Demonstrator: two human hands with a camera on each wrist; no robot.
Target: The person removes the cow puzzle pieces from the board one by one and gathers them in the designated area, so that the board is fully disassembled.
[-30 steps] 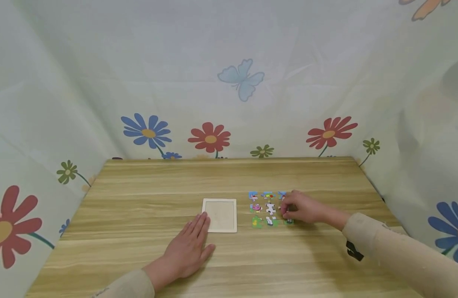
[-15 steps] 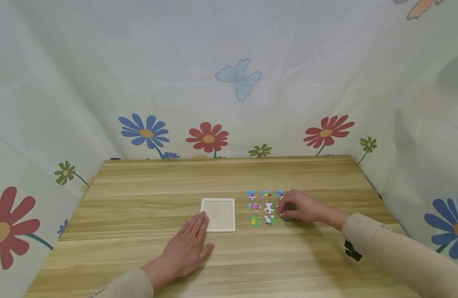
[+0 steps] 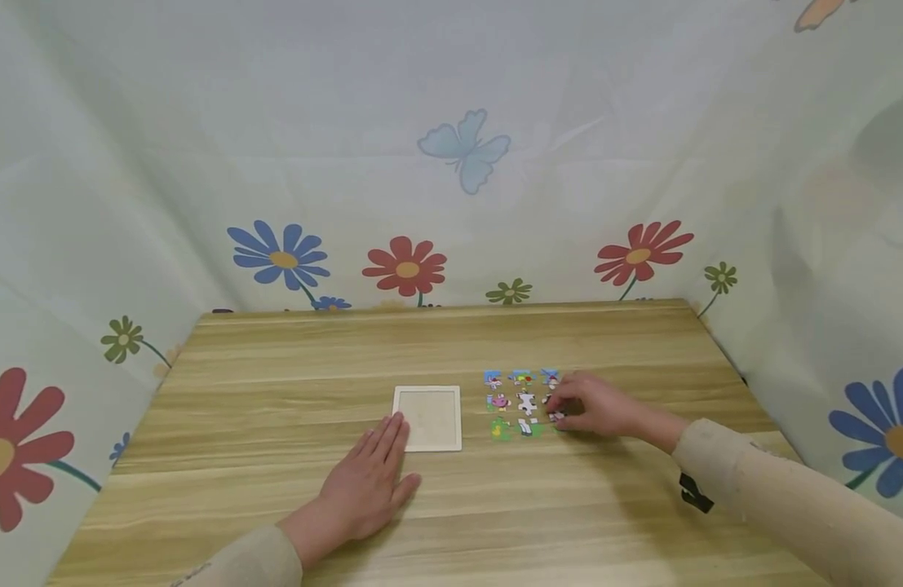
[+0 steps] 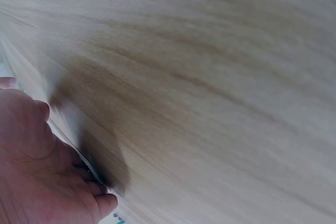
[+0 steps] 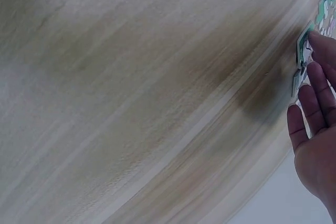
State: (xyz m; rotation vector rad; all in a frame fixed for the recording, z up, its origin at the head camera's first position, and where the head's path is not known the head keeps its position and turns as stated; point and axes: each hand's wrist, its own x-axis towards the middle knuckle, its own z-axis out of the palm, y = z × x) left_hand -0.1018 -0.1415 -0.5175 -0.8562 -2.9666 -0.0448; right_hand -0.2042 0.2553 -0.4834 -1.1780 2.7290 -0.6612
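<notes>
In the head view a square wooden puzzle frame lies on the table with a bare inside. My left hand rests beside it, fingers straight, fingertips on its lower left edge. Jigsaw pieces are spread in rows to the right of the frame, among them a white middle piece and a green piece with yellow. My right hand pinches the lower right jigsaw piece between thumb and fingers. That green-edged piece looks tilted up in the right wrist view. The hand partly hides the right column.
The wood-grain table reaches back to a hanging cloth printed with flowers and a butterfly. Cloth also closes in the left and right sides. A black strap hangs at the right sleeve.
The lower right piece has shifted slightly and tilted under my right fingers. My left hand stays put on the frame. The head view has drifted a little.
</notes>
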